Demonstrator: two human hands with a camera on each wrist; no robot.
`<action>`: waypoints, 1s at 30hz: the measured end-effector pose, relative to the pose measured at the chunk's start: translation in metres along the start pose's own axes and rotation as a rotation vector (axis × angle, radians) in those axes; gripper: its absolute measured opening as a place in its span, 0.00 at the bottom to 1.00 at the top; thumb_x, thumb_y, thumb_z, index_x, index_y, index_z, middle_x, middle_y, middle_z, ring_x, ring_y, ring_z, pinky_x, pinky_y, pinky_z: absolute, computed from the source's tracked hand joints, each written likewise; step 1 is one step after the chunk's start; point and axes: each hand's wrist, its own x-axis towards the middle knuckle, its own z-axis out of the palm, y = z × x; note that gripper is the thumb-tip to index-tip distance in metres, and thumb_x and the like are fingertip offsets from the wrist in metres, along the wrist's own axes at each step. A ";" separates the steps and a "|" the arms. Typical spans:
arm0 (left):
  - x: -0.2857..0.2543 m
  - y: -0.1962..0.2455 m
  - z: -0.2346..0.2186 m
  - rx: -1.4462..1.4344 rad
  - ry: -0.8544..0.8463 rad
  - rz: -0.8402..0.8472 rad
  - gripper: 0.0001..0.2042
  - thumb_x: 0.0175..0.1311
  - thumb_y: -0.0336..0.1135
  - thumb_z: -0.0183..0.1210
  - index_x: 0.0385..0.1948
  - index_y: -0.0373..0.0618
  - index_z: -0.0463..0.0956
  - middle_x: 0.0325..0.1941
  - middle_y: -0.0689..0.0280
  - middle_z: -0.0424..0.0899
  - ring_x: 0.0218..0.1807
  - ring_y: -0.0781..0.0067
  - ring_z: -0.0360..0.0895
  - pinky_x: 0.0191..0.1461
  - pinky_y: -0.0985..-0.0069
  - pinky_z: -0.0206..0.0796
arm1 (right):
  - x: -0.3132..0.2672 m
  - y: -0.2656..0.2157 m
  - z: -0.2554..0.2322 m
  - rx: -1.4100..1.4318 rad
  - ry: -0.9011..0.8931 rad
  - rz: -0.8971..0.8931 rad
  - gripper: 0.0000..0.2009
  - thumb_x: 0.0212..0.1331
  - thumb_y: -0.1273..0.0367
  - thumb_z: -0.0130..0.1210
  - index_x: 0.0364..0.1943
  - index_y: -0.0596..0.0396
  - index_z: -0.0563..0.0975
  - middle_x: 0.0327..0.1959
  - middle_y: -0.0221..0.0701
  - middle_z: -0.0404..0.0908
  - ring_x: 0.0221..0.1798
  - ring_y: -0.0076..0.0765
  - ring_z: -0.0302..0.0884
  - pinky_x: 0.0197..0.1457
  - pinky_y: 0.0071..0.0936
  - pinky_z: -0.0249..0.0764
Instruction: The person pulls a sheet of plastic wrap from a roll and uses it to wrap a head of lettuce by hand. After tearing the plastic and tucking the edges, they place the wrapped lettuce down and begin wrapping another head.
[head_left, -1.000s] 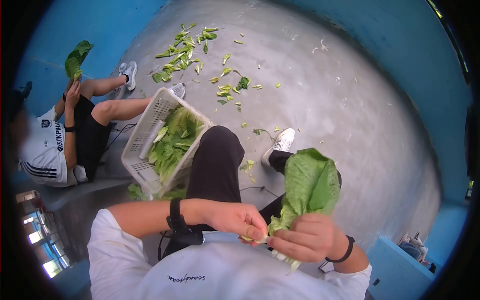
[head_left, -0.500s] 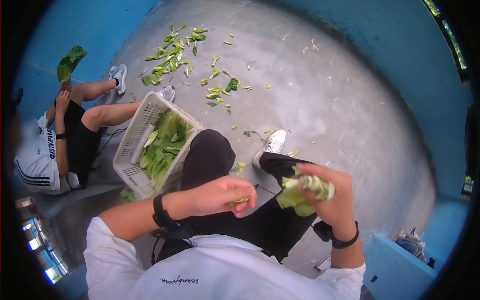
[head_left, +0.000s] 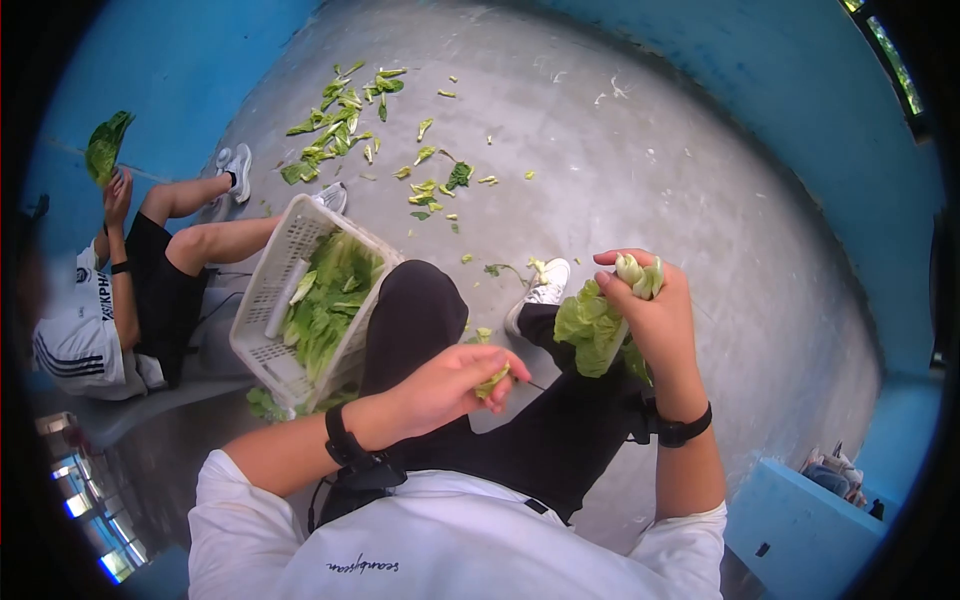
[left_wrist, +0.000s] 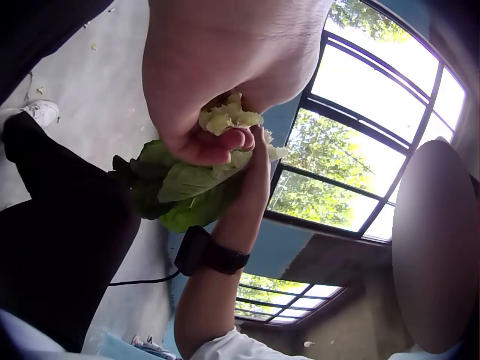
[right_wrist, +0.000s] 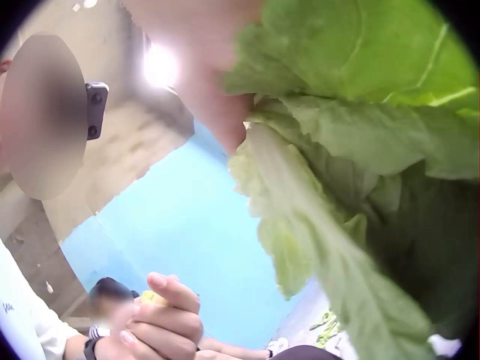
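Observation:
My right hand [head_left: 655, 310] grips a bunch of leafy lettuce [head_left: 590, 330] by its base, with pale stem ends showing above the thumb and green leaves hanging to the left. In the right wrist view the lettuce leaves [right_wrist: 360, 127] fill the right side. Lower and to the left, my left hand [head_left: 450, 385] has its fingers curled round a small pale-yellow lettuce scrap [head_left: 490, 382]. That scrap [left_wrist: 229, 116] shows crumpled in the fingers in the left wrist view. The two hands are apart.
A white perforated crate [head_left: 262, 330] with lettuce leaves stands left of my knee. Beyond it, torn leaf pieces [head_left: 335, 125] lie scattered over the grey floor. Another person [head_left: 95, 320] sits at the left, holding up a green leaf [head_left: 107, 148]. A blue ledge [head_left: 800, 520] is at right.
The hands were together at the lettuce's base and have parted. My right hand has risen and turned the stem ends upward. A pale bit now shows over the white shoe.

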 end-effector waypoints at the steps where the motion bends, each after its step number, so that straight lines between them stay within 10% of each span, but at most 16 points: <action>1: 0.001 -0.001 0.001 0.006 0.003 0.012 0.17 0.81 0.44 0.47 0.48 0.38 0.76 0.30 0.69 0.73 0.38 0.77 0.70 0.48 0.73 0.66 | -0.001 0.001 -0.004 0.041 -0.017 0.015 0.11 0.60 0.71 0.64 0.44 0.60 0.83 0.34 0.28 0.84 0.39 0.19 0.78 0.45 0.23 0.75; 11: -0.004 0.009 0.037 0.169 0.139 0.102 0.19 0.82 0.48 0.43 0.53 0.41 0.74 0.34 0.69 0.75 0.34 0.81 0.72 0.45 0.77 0.71 | -0.068 0.007 -0.036 0.429 -0.409 0.191 0.03 0.64 0.77 0.56 0.39 0.58 0.77 0.38 0.36 0.85 0.44 0.31 0.83 0.54 0.30 0.79; 30: -0.019 -0.071 0.064 0.183 0.274 0.290 0.26 0.83 0.45 0.38 0.76 0.41 0.56 0.74 0.59 0.67 0.74 0.72 0.64 0.76 0.75 0.54 | -0.126 0.050 0.086 0.349 0.072 -0.024 0.10 0.60 0.70 0.67 0.38 0.58 0.77 0.33 0.23 0.79 0.36 0.15 0.73 0.40 0.19 0.72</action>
